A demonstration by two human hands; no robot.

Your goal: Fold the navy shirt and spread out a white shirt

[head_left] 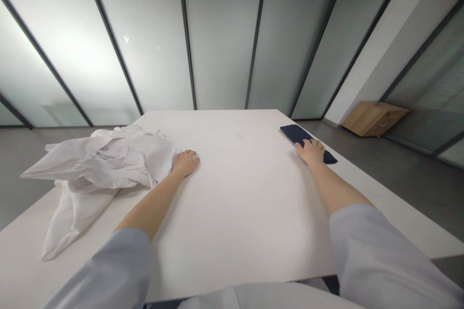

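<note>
A loose heap of white cloth (119,157), which looks like crumpled garments, lies on the left of the white table (235,203), one corner trailing toward me. At the heap's right edge, my left hand (186,162) rests palm down, its fingers stretched onto the tabletop and its back against the cloth's border. Near the table's right edge is a flat, dark navy folded piece (294,133), perhaps fabric; its exact kind is unclear. My right hand (311,151) lies on top of it with fingers spread, covering its middle.
Frosted glass panels (221,34) with dark frames stand behind the table's far edge. On the grey floor at the right, a wooden drawer cabinet (375,118) sits by a white pillar (391,38).
</note>
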